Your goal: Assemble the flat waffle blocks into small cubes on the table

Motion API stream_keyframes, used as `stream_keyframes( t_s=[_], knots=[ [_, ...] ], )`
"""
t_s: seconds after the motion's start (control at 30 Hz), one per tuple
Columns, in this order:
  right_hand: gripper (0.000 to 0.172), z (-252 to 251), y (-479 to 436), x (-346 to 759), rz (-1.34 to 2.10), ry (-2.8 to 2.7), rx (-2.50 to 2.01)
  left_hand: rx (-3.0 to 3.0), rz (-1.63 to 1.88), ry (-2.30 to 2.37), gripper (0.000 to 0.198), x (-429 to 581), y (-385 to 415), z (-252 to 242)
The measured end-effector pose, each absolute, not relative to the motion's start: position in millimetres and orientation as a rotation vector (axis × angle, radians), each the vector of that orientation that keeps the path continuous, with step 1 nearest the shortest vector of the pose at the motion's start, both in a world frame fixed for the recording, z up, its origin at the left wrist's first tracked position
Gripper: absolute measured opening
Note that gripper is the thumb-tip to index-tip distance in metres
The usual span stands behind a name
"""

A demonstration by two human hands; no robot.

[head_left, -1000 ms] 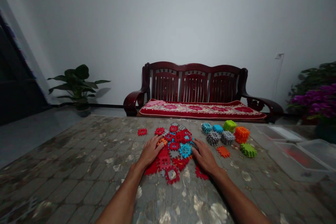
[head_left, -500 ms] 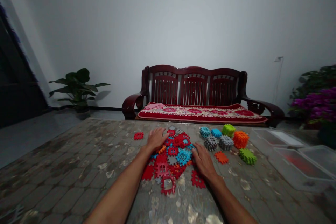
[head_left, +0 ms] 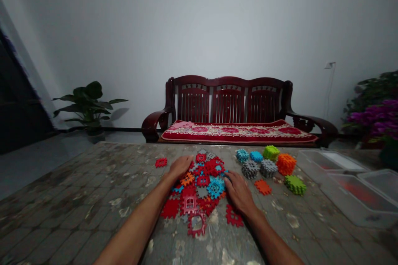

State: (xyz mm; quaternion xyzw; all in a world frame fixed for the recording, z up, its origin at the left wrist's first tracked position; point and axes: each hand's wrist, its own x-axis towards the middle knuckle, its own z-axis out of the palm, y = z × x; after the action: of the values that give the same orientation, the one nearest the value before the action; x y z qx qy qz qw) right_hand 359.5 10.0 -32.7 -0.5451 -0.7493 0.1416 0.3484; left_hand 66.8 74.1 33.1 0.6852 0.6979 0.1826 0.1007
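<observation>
Our left hand lay palm down on the far left edge of the pile of tiles, fingers loose, gripping nothing. Our right hand rested flat on the pile's right edge, also spread, holding nothing. The pile, mostly red with some blue, grey and orange, sat mid-way across the table, between both hands. One red tile lay apart, left of the left hand. Right of the pile stood assembled cubes, with a loose orange tile just near of them. Clear bins sat further right, and a wooden bench stood beyond the table.
</observation>
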Motion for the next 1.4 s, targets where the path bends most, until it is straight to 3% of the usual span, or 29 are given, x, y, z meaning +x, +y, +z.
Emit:
stream_keyframes(
  t_s=[0.3,0.77,0.93,1.17,1.4],
  knots=[
    [0.052,-35.9,13.7,361.1,0.355,-1.89,-1.365,1.553,0.466,2.538,0.064,15.8,63.0,41.9],
    [0.064,-35.1,15.6,362.1,0.385,-1.846,-1.3,2.034,0.518,2.102,0.049,75.6,44.3,46.5],
    [0.058,-34.6,15.7,361.6,0.367,-1.857,-1.3,2.172,0.364,1.811,0.055,79.2,50.3,51.6],
    [0.046,-31.2,15.2,364.0,0.381,-1.912,-1.333,2.251,0.367,1.653,0.029,75.9,50.3,55.4],
    [0.045,-28.6,14.6,364.8,0.409,-1.921,-1.328,2.293,0.482,1.834,0.037,77.5,36.9,51.4]
  ],
)
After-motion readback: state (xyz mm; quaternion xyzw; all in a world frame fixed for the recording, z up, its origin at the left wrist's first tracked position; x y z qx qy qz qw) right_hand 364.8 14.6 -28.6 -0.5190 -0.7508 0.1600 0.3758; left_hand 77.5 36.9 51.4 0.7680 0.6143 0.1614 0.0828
